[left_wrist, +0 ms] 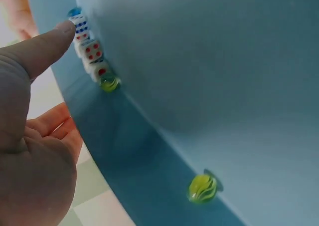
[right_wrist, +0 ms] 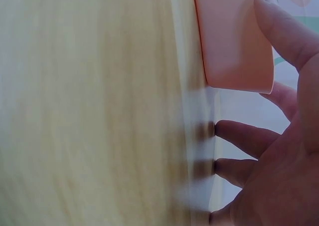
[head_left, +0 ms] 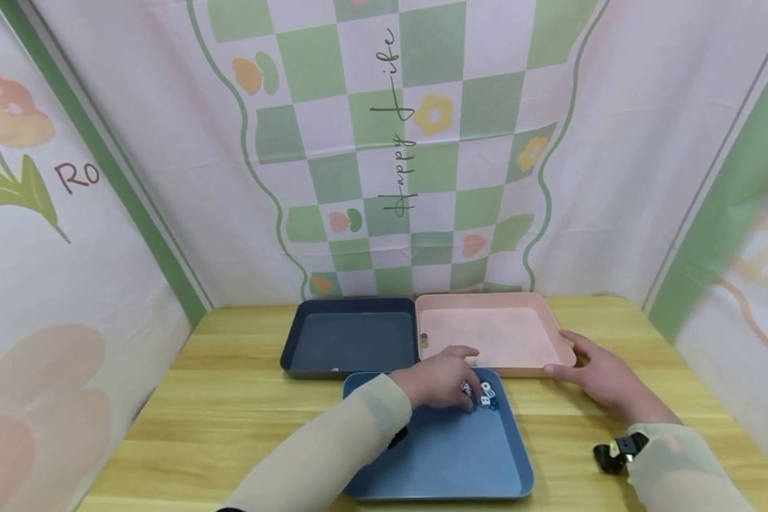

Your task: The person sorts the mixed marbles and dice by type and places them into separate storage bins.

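Note:
My left hand point(head_left: 444, 380) reaches into the far part of the blue tray point(head_left: 451, 462). Several white dice point(left_wrist: 93, 52) with red and blue pips sit in a row against the tray's wall, and one digit touches the end of that row. Beside the dice lie a blue marble point(left_wrist: 75, 11) and a yellow-green marble point(left_wrist: 109, 82); a second swirled marble point(left_wrist: 202, 188) rests farther along the wall. My right hand point(head_left: 604, 377) touches the near right corner of the pink tray point(head_left: 496, 327), thumb and forefinger on either side, the remaining fingers spread and straight.
A dark navy tray point(head_left: 352, 341) stands at the back left, edge to edge with the pink one, and has a tiny pale speck inside. Small brownish things point(head_left: 424, 340) lie at the pink tray's left wall. Printed cloth point(head_left: 416, 178) hangs behind the wooden table point(head_left: 230, 405).

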Demonstrator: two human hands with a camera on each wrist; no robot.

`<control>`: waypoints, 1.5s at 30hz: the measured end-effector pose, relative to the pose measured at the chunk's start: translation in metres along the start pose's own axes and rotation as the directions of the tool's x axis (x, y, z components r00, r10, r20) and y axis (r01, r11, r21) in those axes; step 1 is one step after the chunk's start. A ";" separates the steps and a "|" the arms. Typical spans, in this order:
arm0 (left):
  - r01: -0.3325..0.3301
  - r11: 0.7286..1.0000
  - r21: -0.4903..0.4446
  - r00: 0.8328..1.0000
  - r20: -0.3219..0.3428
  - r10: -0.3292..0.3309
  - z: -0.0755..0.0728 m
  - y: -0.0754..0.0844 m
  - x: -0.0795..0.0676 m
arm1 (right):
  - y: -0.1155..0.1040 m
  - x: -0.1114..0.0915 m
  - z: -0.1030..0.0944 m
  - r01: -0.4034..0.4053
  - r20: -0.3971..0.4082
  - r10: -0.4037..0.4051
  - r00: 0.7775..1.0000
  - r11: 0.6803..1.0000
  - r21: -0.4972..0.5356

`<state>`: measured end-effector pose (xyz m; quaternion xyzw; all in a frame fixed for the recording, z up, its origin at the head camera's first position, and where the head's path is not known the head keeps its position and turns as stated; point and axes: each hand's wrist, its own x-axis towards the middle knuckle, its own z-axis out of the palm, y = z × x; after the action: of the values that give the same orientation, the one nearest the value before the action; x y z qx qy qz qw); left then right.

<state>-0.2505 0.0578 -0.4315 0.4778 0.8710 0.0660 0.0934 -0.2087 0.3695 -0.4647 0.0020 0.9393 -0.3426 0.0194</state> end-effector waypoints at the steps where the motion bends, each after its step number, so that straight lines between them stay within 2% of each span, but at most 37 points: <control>1: 0.001 1.000 -0.006 1.000 -0.007 -0.002 -0.002 -0.001 0.000 | 0.000 0.000 0.000 0.000 0.001 0.000 1.000 1.000 0.001; 9: 0.025 0.999 -0.022 0.998 -0.061 -0.026 -0.021 -0.013 -0.002 | -0.001 0.002 -0.001 -0.003 0.007 0.003 1.000 1.000 -0.008; 17: 0.102 0.991 -0.081 0.985 -0.132 -0.113 -0.039 -0.029 -0.005 | -0.003 0.001 -0.001 -0.009 0.010 0.009 1.000 1.000 -0.016; 29: 0.200 0.966 -0.162 0.969 -0.110 -0.220 -0.044 -0.043 -0.004 | -0.004 -0.001 -0.002 -0.017 0.015 0.017 1.000 1.000 0.005; 39: 0.242 0.952 -0.189 0.952 -0.145 -0.271 -0.043 -0.057 -0.002 | -0.006 -0.002 -0.001 -0.030 0.021 0.030 0.999 1.000 -0.006; 45: 0.295 0.936 -0.192 0.931 -0.164 -0.327 -0.041 -0.063 0.001 | -0.004 -0.002 -0.001 -0.032 0.019 0.032 0.999 0.999 0.004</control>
<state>-0.3124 0.0236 -0.4043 0.3156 0.9322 0.1677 0.0567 -0.2071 0.3665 -0.4614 0.0140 0.9382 -0.3443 0.0338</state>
